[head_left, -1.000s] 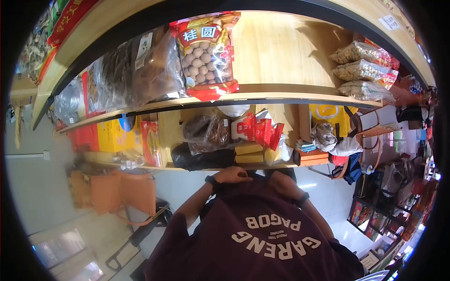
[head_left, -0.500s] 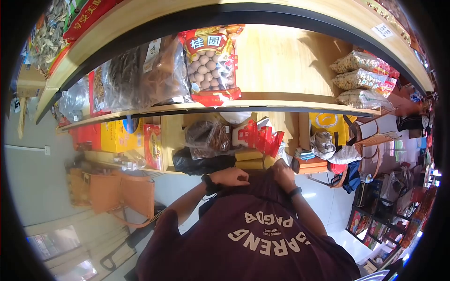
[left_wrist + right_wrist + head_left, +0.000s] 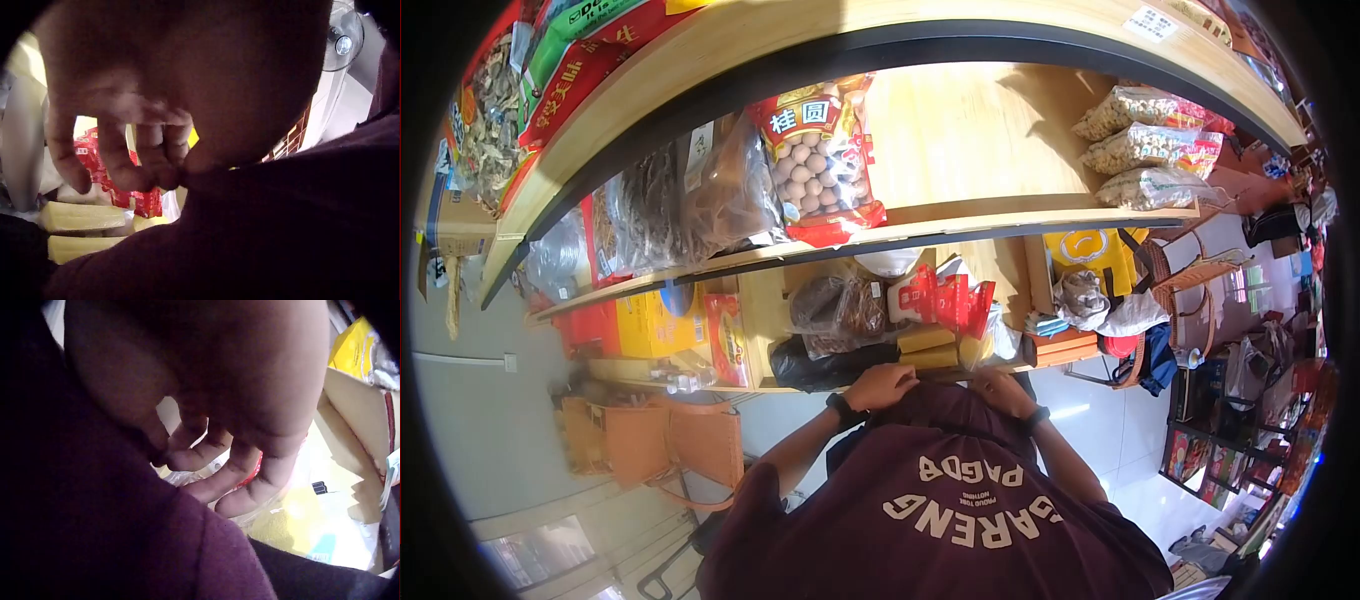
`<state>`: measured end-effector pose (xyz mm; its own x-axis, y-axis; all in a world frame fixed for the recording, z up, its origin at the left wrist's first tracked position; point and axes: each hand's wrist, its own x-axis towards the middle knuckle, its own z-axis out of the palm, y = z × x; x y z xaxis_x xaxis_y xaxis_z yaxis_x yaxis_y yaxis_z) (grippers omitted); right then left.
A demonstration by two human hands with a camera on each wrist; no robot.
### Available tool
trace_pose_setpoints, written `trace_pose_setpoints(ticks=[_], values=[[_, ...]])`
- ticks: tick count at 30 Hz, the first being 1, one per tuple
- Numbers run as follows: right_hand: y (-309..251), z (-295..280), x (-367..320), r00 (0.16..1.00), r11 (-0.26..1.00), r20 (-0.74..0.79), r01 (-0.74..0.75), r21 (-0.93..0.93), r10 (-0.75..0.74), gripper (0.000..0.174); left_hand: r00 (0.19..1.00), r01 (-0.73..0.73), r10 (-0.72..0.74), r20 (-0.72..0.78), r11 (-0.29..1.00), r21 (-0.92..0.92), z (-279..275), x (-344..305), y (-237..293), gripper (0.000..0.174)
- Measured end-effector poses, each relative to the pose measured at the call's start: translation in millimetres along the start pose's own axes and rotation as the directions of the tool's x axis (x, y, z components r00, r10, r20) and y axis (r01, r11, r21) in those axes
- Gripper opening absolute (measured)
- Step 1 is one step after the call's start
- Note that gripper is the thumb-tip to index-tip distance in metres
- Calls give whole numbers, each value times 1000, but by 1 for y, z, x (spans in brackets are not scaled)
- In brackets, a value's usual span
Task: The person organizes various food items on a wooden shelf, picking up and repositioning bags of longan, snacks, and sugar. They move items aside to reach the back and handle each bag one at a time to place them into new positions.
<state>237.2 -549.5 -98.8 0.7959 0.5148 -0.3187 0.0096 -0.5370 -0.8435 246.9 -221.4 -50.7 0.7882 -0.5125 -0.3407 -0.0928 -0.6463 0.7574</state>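
A dark maroon shirt (image 3: 975, 490) with white lettering covers the person's front. At its upper left edge, the left hand (image 3: 882, 387) pinches the cloth; the left wrist view shows the thumb and a fingertip of this hand (image 3: 144, 119) meeting at the fabric, the other fingers bent. On the other side of the shirt, the right hand (image 3: 1003, 393) holds the cloth too. Seen from the right wrist, the thumb and index finger of that hand (image 3: 212, 406) come together at the maroon fabric (image 3: 187, 544), with the remaining fingers loosely bent beside it.
Just beyond the hands, a lower shelf holds a black bag (image 3: 830, 364), yellow blocks (image 3: 928, 348), red packets (image 3: 945, 300) and orange boxes (image 3: 1062, 348). Above it, a shelf (image 3: 970, 215) bears bagged dried goods (image 3: 812, 170). Orange chairs (image 3: 705, 440) stand at left.
The right hand rose with the cloth half a second ago and is lower again now. The left hand stays near the shirt's edge. The head view has shifted slightly.
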Motion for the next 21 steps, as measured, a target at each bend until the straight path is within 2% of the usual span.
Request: trace_pose_setpoints(ticks=[3, 6, 9, 12, 15, 16, 19, 20, 21], values=[[-6, 0, -1, 998, 998, -32, -61, 8, 61, 28, 988, 56, -53, -145, 998, 11, 3, -2, -5, 23], [-9, -1, 6, 971, 963, -211, -160, -216, 114, 30, 982, 135, -121, -144, 986, 96, 6, 3, -23, 24], [-5, 3, 15, 985, 955, -152, -126, -269, 87, 31, 996, 84, -79, -47, 991, 109, 41, 8, -50, 29], [12, 11, 15, 995, 976, 79, -35, -214, 53, 34, 971, 111, -113, 212, 994, 25, 32, 20, -49, 34], [5, 7, 3, 1000, 1000, 31, 3, 4, -3, 29, 992, 105, -106, 67, 994, 22, 20, 36, -53, 36], [7, 9, -1, 1000, 1000, -8, -9, -18, 9, 28, 983, 165, -168, 77, 985, 45, 23, 46, -64, 37], [7, 7, -7, 998, 996, 3, -65, 67, 65, 31, 985, -64, 104, -140, 962, 265, 54, 69, -97, 42], [7, 7, -11, 996, 992, 16, -87, 90, 86, 31, 984, -37, 101, -147, 921, 389, 65, 71, -98, 50], [7, 7, -15, 994, 989, 8, -110, 102, 110, 31, 986, -24, 89, -139, 910, 414, 72, 74, -95, 51]])
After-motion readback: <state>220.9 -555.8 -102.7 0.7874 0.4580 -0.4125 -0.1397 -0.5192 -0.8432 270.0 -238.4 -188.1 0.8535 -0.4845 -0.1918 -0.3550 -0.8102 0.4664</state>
